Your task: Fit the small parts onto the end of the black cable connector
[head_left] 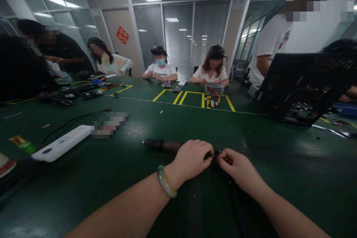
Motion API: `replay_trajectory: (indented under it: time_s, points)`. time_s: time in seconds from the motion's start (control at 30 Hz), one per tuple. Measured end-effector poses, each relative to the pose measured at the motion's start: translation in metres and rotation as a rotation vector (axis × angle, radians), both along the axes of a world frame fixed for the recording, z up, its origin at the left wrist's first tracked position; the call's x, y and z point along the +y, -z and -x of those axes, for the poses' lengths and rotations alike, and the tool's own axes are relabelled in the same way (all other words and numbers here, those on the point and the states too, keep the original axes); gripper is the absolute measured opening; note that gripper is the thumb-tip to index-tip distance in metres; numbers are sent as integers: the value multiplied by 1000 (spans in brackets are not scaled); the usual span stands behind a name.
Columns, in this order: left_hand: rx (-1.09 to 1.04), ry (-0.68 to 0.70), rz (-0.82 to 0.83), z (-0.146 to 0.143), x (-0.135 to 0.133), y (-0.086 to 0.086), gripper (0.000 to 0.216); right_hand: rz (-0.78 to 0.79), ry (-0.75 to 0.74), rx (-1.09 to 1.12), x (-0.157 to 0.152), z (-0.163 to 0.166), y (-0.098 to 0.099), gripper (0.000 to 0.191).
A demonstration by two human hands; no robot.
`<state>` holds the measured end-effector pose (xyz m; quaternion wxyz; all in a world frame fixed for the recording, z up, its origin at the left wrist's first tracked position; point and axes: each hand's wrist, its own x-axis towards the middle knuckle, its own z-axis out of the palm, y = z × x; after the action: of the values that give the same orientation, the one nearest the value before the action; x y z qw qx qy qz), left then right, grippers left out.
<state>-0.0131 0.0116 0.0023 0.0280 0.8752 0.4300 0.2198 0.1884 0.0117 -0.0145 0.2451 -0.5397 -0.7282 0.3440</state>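
A dark cylindrical tool that looks like an electric screwdriver (170, 146) lies sideways over the green table, its metal tip pointing left. Wrapped over its right part is my left hand (193, 158), closed, with a green bangle at the wrist. My right hand (237, 165) is closed in a pinch at the tool's right end, where the two hands' fingertips nearly meet. A black cable (231, 184) runs down toward me from the right fingers. The small dark part between the fingertips is mostly hidden.
To the left are a white elongated box (64, 143) with a black cord, a green bottle (26, 145) and a blurred flat item (110, 125). A black computer case (292, 85) stands right. Across the table, people sit near a power supply (214, 88).
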Motion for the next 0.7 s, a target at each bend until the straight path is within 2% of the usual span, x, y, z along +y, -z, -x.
replay_trajectory:
  time_s: [0.7]
  points:
    - [-35, 16, -5, 1, 0, 1, 9, 7, -13, 39, 2, -2, 4, 13]
